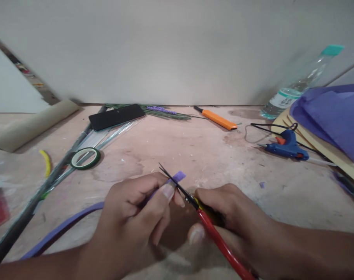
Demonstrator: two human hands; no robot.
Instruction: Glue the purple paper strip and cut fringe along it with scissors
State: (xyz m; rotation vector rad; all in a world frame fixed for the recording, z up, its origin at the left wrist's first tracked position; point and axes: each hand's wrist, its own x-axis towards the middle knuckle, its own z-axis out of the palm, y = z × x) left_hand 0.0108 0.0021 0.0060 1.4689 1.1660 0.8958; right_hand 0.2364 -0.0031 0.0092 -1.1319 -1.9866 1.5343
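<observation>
Pinched between the thumb and fingers of my left hand (141, 212) is a long purple strip (68, 225). Its short end pokes out past my fingertips, while the rest trails behind the hand toward the lower left. My right hand (235, 221) is closed around a pair of scissors (213, 233) with red and yellow on the handles. The dark blades point up and left, slightly parted, and cross the strip's end close to my left thumb. Whether the blades touch the strip is hard to tell. A tiny purple scrap (262, 185) lies on the table to the right.
A green tape roll (85, 158), a black phone (117, 116) and wrapped stems (168, 112) lie left and back. An orange cutter (219, 119) rests near the wall. At right are a blue glue gun (287, 147), a water bottle (293, 91) and purple sheets (334, 116).
</observation>
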